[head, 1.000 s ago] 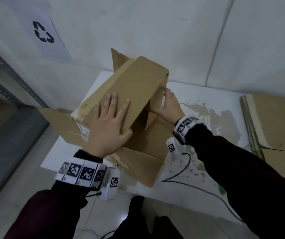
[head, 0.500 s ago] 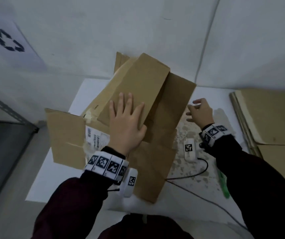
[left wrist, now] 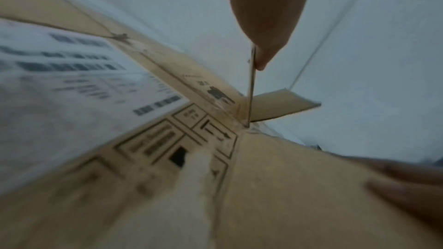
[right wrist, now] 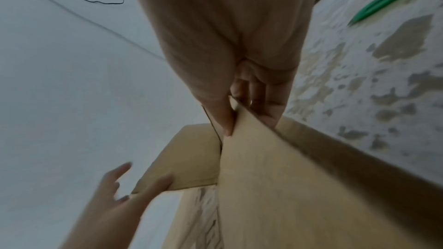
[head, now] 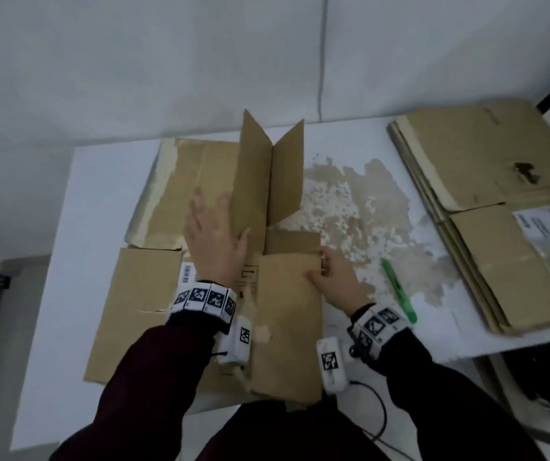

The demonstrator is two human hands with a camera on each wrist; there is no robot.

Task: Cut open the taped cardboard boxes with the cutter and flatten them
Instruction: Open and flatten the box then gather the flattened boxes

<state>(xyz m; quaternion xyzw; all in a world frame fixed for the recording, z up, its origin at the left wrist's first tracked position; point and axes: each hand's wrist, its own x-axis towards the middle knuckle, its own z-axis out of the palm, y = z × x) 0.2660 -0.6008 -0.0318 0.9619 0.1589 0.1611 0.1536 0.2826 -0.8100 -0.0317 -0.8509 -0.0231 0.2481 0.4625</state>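
Box [head: 174, 201] now mostly flattened, right hand [head: 333, 281] pinching flap [head: 287, 314]

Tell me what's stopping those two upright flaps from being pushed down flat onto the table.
Nothing visible. The table right of the upright flaps is bare; the green cutter lies nearer. The left hand rests against them.

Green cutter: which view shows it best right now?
Head view: the whole cutter lies on the table, right of the right hand. Right wrist view catches only part of it at the top corner; left wrist view shows none.
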